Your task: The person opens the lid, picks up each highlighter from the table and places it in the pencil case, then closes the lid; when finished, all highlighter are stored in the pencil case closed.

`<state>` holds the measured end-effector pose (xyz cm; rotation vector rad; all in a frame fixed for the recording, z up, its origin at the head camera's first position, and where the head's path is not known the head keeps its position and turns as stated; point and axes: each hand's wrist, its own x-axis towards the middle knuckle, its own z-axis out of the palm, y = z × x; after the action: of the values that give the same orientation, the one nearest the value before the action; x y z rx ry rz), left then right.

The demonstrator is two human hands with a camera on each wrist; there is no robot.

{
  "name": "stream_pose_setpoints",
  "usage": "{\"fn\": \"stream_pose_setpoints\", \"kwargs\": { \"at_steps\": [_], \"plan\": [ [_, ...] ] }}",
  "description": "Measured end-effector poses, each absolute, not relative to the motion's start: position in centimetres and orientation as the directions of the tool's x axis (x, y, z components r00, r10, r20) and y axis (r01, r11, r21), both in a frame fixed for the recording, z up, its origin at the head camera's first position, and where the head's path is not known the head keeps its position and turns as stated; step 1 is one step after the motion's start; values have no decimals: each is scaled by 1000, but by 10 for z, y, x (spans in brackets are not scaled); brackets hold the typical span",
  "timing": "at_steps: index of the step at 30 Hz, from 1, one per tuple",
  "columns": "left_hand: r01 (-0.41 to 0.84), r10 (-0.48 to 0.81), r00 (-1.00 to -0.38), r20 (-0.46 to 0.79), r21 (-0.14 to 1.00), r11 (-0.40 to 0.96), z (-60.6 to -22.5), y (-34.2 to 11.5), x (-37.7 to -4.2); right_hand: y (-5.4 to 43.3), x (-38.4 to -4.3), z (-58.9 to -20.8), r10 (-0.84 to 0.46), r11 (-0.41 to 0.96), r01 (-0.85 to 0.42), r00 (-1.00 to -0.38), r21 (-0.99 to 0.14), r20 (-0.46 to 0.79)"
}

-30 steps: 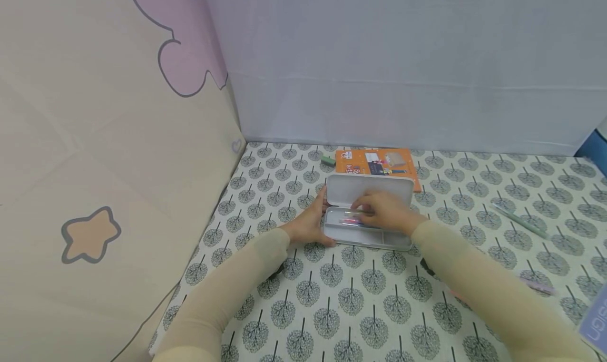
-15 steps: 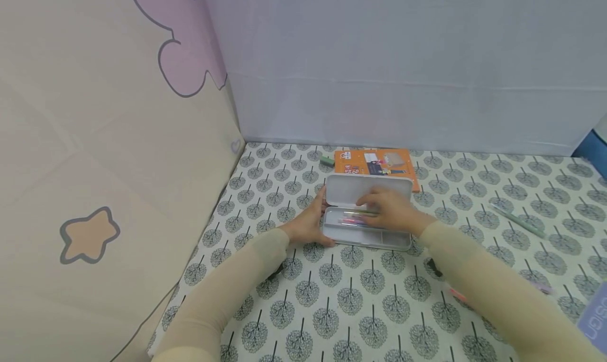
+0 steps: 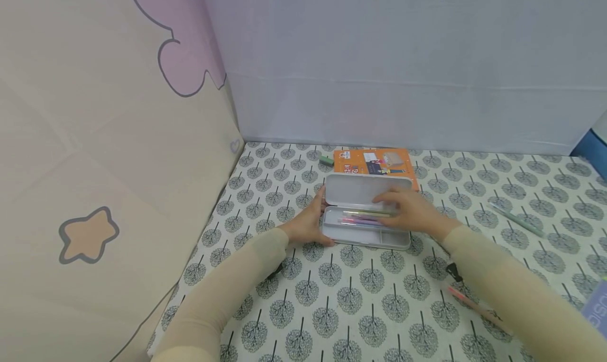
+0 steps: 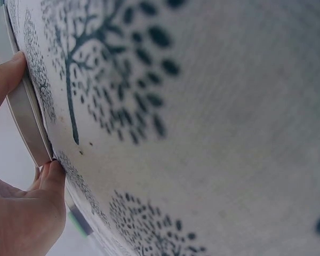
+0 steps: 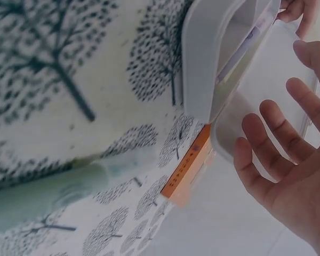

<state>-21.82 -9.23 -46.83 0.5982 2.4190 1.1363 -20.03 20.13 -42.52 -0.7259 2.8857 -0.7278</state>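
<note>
A white pencil case (image 3: 351,236) lies on the table with its lid (image 3: 348,189) raised at the back. Several pens (image 3: 365,221), pink, purple and yellow-green, lie side by side in its rear compartment. My left hand (image 3: 307,224) holds the case's left end, thumb at the front corner and fingers behind; the left wrist view shows the thumb (image 4: 10,72) against the side wall. Over the right part of the case is my right hand (image 3: 411,209), fingers (image 5: 280,133) spread and slightly bent, holding nothing. It hides the right ends of the pens.
An orange booklet (image 3: 348,163) lies behind the case, beside a green block (image 3: 326,161). To the right is a green pen (image 3: 517,219). A coral pen (image 3: 479,309) and a black clip-like object (image 3: 453,272) lie near my right sleeve. A purple item (image 3: 595,312) stands at the right edge.
My right hand has drawn back to the right, away from the pens, uncovering more of them in the compartment. My left hand stays on the case's left end.
</note>
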Motion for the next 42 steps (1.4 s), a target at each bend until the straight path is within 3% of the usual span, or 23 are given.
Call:
{"fn": "stream_pose_setpoints", "kwargs": {
  "at_steps": [16, 32, 42],
  "plan": [
    [185, 522, -835, -177, 803, 567, -468, -93, -217, 262, -182, -418, -368, 824, -352, -928, -444, 53],
    [189, 529, -829, -182, 799, 571, -467, -93, -217, 328, -166, -425, -285, 845, -337, -941, -415, 185],
    [172, 521, -829, -204, 792, 585, -466, -92, -217, 364, -157, -423, -180, 892, -207, -978, -402, 102]
  ]
}}
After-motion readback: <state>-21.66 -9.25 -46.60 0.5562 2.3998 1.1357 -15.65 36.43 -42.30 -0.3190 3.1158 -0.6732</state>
